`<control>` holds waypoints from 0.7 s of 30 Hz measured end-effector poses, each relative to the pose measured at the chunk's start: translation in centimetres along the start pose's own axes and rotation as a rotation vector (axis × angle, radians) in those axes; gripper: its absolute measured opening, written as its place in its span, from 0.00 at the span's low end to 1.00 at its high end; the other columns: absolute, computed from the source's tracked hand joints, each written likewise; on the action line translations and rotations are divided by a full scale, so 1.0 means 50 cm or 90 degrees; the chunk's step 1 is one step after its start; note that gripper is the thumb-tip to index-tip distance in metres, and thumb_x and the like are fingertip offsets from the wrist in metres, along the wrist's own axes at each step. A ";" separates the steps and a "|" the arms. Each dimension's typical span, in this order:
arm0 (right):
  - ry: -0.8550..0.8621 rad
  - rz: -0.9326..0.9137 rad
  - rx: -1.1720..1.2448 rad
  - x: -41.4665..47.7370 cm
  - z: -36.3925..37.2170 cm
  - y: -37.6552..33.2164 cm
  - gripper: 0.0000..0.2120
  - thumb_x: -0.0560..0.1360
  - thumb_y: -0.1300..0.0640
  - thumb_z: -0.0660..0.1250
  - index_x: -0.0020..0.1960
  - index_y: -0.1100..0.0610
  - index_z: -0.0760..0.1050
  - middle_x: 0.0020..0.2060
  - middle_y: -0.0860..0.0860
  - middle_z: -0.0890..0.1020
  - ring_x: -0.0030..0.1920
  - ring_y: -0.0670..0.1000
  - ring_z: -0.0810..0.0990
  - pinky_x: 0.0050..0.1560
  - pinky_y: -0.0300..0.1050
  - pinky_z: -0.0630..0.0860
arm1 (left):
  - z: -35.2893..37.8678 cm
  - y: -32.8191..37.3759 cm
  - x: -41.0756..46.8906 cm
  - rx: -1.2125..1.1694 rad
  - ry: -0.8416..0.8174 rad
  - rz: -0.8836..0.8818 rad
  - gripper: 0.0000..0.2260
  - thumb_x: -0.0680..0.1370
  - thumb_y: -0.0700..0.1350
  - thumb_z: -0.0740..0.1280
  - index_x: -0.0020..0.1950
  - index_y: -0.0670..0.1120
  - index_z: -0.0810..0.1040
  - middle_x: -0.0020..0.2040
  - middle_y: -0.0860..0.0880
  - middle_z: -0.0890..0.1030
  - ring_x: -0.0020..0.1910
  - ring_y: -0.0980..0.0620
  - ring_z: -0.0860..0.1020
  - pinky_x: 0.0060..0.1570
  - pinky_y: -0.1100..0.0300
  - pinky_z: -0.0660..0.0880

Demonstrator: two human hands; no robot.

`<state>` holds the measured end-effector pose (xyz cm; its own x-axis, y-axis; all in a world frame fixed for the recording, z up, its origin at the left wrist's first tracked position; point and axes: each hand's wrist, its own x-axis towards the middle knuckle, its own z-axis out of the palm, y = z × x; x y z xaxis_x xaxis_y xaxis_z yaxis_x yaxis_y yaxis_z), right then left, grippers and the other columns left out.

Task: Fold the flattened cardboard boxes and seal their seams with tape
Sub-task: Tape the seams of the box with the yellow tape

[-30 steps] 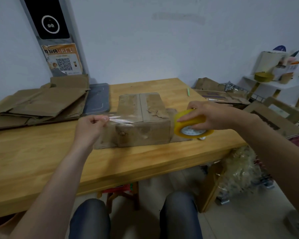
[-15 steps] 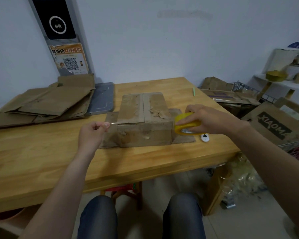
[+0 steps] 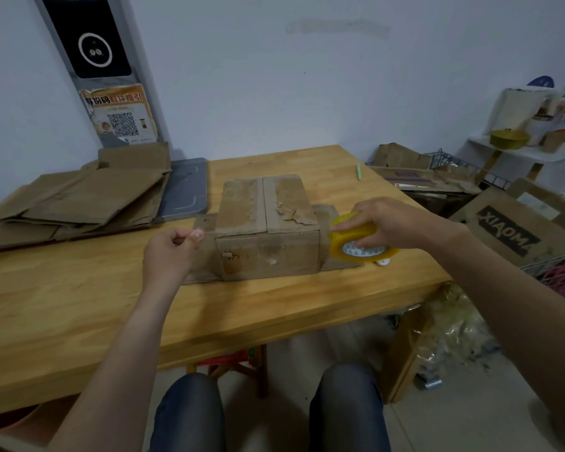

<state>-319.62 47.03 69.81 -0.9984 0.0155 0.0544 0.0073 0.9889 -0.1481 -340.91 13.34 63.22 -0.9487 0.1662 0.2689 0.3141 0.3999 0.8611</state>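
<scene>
A worn, folded cardboard box [image 3: 268, 236] stands in the middle of the wooden table [image 3: 79, 308], its top flaps closed and its side flaps lying flat. My right hand [image 3: 392, 223] grips a yellow tape roll [image 3: 359, 246] just right of the box. My left hand [image 3: 170, 252] pinches the free end of the clear tape at the box's left side. The stretched tape itself is barely visible across the box front. A stack of flattened cardboard boxes [image 3: 75, 203] lies at the table's back left.
A grey tablet-like slab [image 3: 186, 190] lies beside the flat stack. A green pen [image 3: 358, 171] lies at the table's back right, and a small white object [image 3: 383, 262] sits under the roll. More cardboard [image 3: 516, 230] and a wire rack crowd the floor to the right.
The tape roll has dipped lower beside the box's right side. My left hand has shifted slightly with the tape end, and the shiny stretched tape seen a second ago is hardly visible now.
</scene>
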 end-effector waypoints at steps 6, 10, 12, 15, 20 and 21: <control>0.041 -0.015 -0.066 0.011 0.010 -0.026 0.24 0.77 0.50 0.73 0.70 0.34 0.73 0.57 0.49 0.76 0.57 0.53 0.71 0.57 0.51 0.71 | 0.007 -0.027 0.004 -0.030 0.006 -0.025 0.09 0.80 0.50 0.70 0.48 0.46 0.85 0.47 0.51 0.85 0.49 0.53 0.81 0.44 0.59 0.71; 0.056 -0.025 -0.102 0.015 0.018 -0.029 0.25 0.77 0.50 0.73 0.70 0.35 0.73 0.58 0.50 0.77 0.55 0.53 0.72 0.55 0.53 0.74 | 0.014 -0.039 0.004 -0.039 0.016 -0.028 0.09 0.80 0.51 0.70 0.47 0.47 0.85 0.47 0.53 0.85 0.49 0.55 0.80 0.44 0.60 0.70; 0.054 -0.016 -0.119 0.017 0.022 -0.032 0.25 0.78 0.50 0.72 0.71 0.35 0.72 0.59 0.50 0.76 0.55 0.53 0.71 0.54 0.54 0.74 | 0.018 -0.036 0.004 -0.038 0.026 -0.027 0.10 0.80 0.51 0.69 0.47 0.46 0.85 0.46 0.55 0.84 0.47 0.58 0.79 0.43 0.63 0.69; 0.058 -0.013 -0.128 0.022 0.034 -0.036 0.24 0.78 0.51 0.72 0.71 0.37 0.73 0.57 0.51 0.77 0.54 0.53 0.71 0.54 0.53 0.74 | 0.023 -0.032 0.007 -0.043 0.034 -0.024 0.09 0.80 0.50 0.70 0.47 0.46 0.85 0.44 0.54 0.83 0.44 0.57 0.78 0.40 0.65 0.67; 0.091 -0.039 -0.165 0.029 0.046 -0.032 0.23 0.76 0.50 0.74 0.69 0.39 0.76 0.54 0.52 0.78 0.49 0.52 0.71 0.48 0.53 0.75 | 0.023 -0.038 0.018 -0.072 0.019 -0.032 0.08 0.79 0.50 0.72 0.47 0.47 0.86 0.44 0.52 0.84 0.44 0.56 0.79 0.42 0.65 0.69; 0.090 -0.040 -0.170 0.033 0.047 -0.031 0.23 0.76 0.50 0.74 0.69 0.39 0.76 0.54 0.52 0.78 0.49 0.53 0.72 0.48 0.53 0.75 | 0.023 -0.038 0.018 -0.077 0.017 -0.033 0.07 0.79 0.49 0.72 0.48 0.47 0.86 0.44 0.52 0.85 0.45 0.55 0.80 0.42 0.65 0.69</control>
<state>-321.40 45.20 67.83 -0.9798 -0.0455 0.1946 -0.0213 0.9920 0.1244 -342.30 13.78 61.30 -0.9645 0.1242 0.2330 0.2600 0.2947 0.9195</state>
